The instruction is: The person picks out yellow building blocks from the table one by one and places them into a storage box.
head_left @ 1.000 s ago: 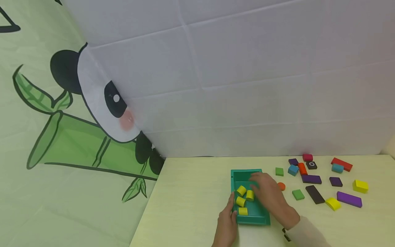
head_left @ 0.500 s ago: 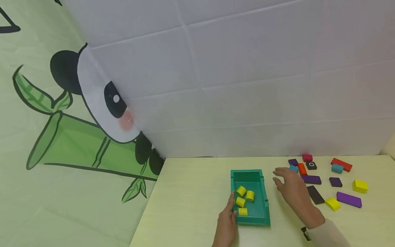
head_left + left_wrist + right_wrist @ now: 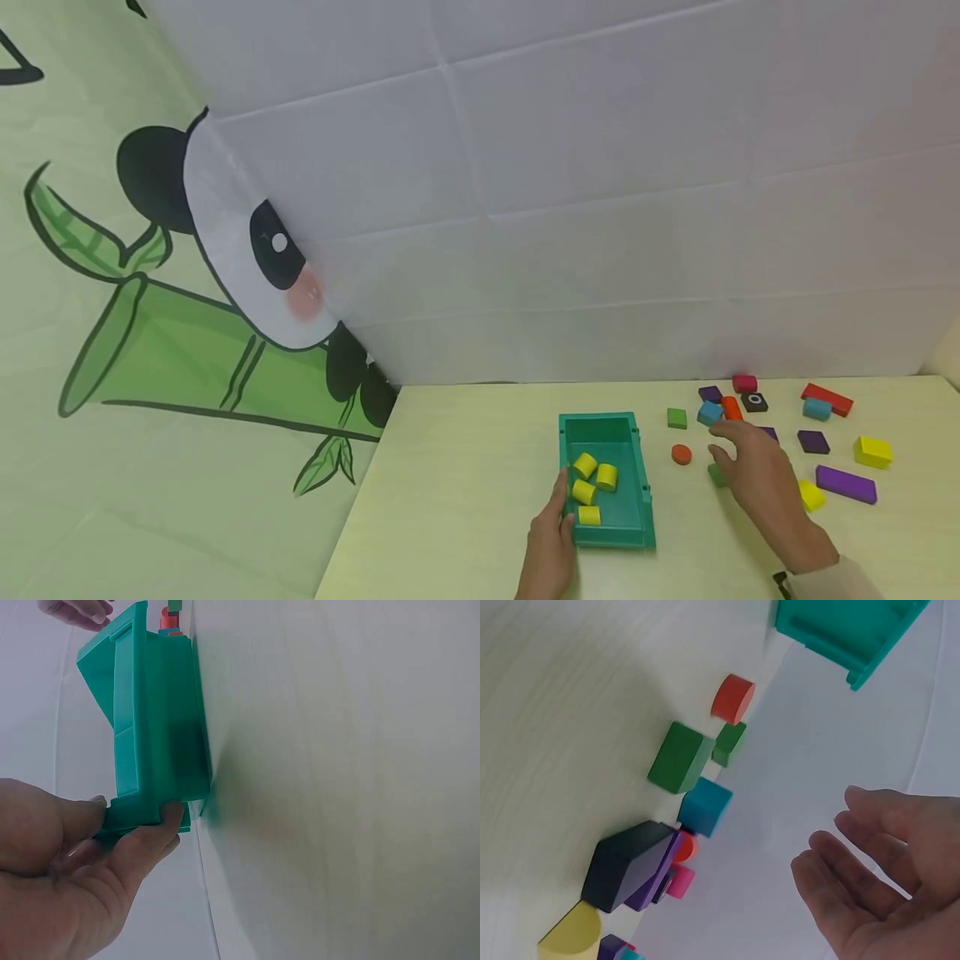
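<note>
My left hand [image 3: 550,546] grips the left wall of a teal plastic box [image 3: 624,504]. In the left wrist view, the thumb and fingers pinch the rim of that box [image 3: 171,712]. Several yellow cylinder blocks [image 3: 607,477] lie inside, mostly along the left side. My right hand [image 3: 765,483] hovers over the loose blocks to the right of the box, fingers slightly bent and holding nothing. It partly hides a green block [image 3: 717,475] and a yellow arched block [image 3: 812,496]. The right wrist view shows a black block [image 3: 626,866] and a green block [image 3: 681,757] below the hand [image 3: 885,862].
An orange round block [image 3: 681,454] and a green square block [image 3: 677,418] lie between box and hand. Farther right are a purple bar [image 3: 846,484], a yellow block [image 3: 873,452] and a red bar [image 3: 827,399]. A white cloth wall [image 3: 600,250] borders the table's back.
My right hand has left the box and moved right, over the loose blocks. The left hand keeps its hold on the box, and the yellow cylinders inside stay put.
</note>
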{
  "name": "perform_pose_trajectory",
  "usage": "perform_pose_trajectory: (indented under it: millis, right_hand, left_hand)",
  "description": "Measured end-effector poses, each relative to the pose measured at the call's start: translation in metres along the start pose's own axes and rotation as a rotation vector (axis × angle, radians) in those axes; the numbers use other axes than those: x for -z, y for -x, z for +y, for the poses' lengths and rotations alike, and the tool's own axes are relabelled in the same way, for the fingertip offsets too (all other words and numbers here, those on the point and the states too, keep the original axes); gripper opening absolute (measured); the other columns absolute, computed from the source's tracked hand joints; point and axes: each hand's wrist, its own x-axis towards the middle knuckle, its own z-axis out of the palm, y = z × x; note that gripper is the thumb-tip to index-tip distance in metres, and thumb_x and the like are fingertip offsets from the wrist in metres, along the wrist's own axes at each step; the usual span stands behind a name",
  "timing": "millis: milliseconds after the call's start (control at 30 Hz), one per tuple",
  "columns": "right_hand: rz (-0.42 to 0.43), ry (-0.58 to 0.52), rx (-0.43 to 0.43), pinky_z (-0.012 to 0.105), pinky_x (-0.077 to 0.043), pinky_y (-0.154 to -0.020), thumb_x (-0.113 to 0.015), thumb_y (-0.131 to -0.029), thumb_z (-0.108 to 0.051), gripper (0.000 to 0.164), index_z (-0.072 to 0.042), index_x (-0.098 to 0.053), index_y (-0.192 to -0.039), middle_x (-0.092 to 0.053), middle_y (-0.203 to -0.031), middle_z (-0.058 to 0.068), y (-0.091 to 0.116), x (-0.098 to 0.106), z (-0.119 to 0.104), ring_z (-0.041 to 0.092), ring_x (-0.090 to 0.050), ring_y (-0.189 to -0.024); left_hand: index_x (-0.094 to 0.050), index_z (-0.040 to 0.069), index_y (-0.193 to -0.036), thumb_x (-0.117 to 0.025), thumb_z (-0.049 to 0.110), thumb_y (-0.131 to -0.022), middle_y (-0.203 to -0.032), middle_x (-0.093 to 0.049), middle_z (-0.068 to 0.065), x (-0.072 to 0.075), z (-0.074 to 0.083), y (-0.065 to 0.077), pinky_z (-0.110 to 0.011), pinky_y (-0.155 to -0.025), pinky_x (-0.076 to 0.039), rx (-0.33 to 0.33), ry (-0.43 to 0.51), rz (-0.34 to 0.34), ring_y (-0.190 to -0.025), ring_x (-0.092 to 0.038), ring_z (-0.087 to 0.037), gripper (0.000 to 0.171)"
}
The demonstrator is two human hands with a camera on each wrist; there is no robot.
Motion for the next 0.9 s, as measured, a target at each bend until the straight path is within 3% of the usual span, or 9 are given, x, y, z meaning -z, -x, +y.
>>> perform_pose_trajectory:
  millis: [167, 533, 900]
  right_hand:
    - [-0.005, 0.011, -0.024, 0.055, -0.051, -0.070, -0.073, -0.073, -0.005, 0.031, 0.002, -0.063, -0.103, -0.061, -0.100, 0.022, 0.002, 0.003, 0.011, 0.036, -0.056, -0.083]
    - [-0.039, 0.024, -0.096, 0.066, -0.043, -0.079, -0.072, -0.074, -0.004, 0.032, 0.002, -0.062, -0.104, -0.059, -0.104, 0.026, 0.014, 0.015, 0.029, 0.046, -0.048, -0.098]
    - [-0.092, 0.079, -0.211, 0.068, -0.041, -0.079, -0.072, -0.074, -0.006, 0.034, 0.007, -0.059, -0.103, -0.055, -0.105, 0.032, 0.029, 0.025, 0.056, 0.051, -0.045, -0.097]
  left_hand:
    - [-0.022, 0.031, -0.143, -0.048, 0.005, -0.093, -0.142, -0.030, 0.005, 0.000, 0.000, 0.000, -0.039, -0.103, -0.034, 0.011, 0.006, -0.005, -0.125, -0.029, -0.013, 0.062]
    - [-0.021, 0.031, -0.143, -0.048, 0.005, -0.093, -0.142, -0.030, 0.005, -0.001, -0.003, -0.001, -0.038, -0.103, -0.033, 0.010, 0.004, -0.003, -0.124, -0.029, -0.013, 0.063]
    - [-0.022, 0.030, -0.143, -0.048, 0.005, -0.094, -0.142, -0.029, 0.006, -0.001, -0.003, -0.001, -0.038, -0.103, -0.034, 0.004, 0.011, -0.005, -0.125, -0.029, -0.012, 0.062]
